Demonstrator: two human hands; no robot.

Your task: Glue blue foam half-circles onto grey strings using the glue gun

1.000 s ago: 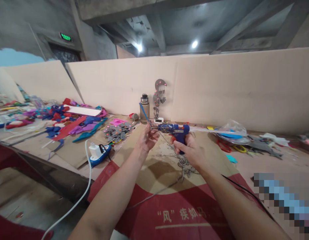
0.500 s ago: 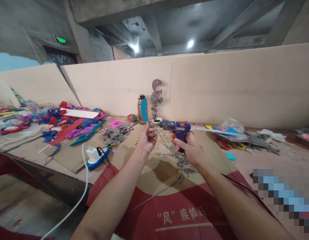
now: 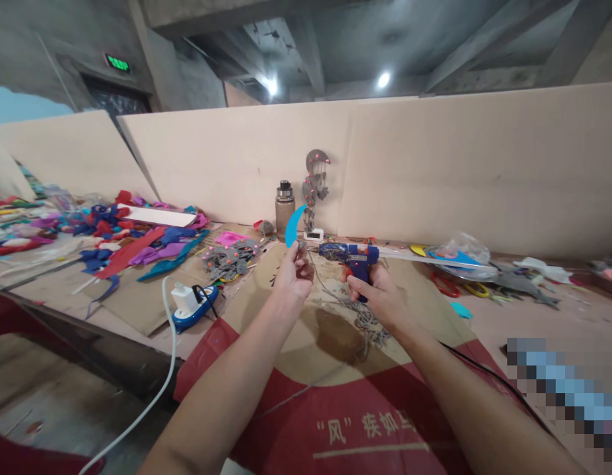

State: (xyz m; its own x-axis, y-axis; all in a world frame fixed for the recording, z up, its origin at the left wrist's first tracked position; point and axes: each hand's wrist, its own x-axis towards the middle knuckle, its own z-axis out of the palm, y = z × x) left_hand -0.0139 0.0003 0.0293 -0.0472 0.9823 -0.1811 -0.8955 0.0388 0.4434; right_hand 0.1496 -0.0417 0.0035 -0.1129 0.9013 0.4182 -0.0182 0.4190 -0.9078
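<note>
Two bare hands meet above a brown-and-red printed sheet point(image 3: 385, 389) on a cluttered workbench. The left hand point(image 3: 294, 274) has thumb and fingers pinched together on the lower end of a bright blue crescent point(image 3: 294, 226), which stands upright above the fingertips. The right hand point(image 3: 377, 287) wraps its fingers around the handle of a blue hot glue gun point(image 3: 349, 253), nozzle pointing at the left fingertips, a clear glue stick point(image 3: 409, 256) jutting from its back. Grey cord point(image 3: 366, 322) lies tangled below; whether the left fingers also pinch it, I cannot tell.
</note>
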